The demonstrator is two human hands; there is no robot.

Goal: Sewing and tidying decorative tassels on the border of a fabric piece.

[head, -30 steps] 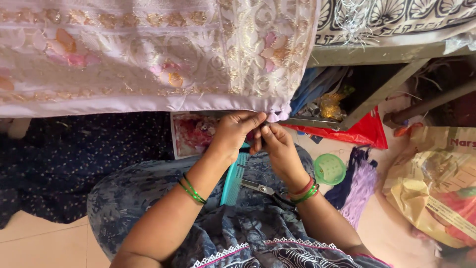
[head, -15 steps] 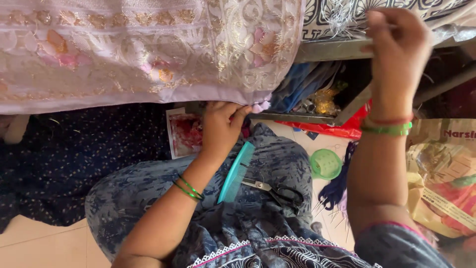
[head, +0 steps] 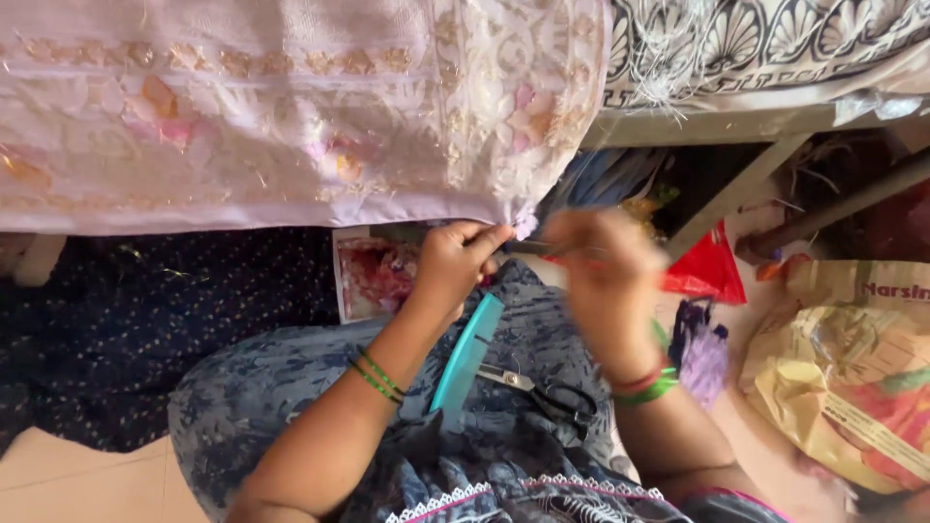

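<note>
A pale tiled floor shows at the lower left. A grey metal bed frame crosses the upper right, carrying a black-and-white patterned bedsheet. Soft daylight, shadow under the bed.

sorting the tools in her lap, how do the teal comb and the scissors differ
The comb is teal and long; the scissors are smaller, with pale metal blades and black handles. The comb stands on edge, slanting up towards the left hand; the scissors lie flat, tips pointing towards the comb. Both rest on the blue lap, held by neither hand.
</note>
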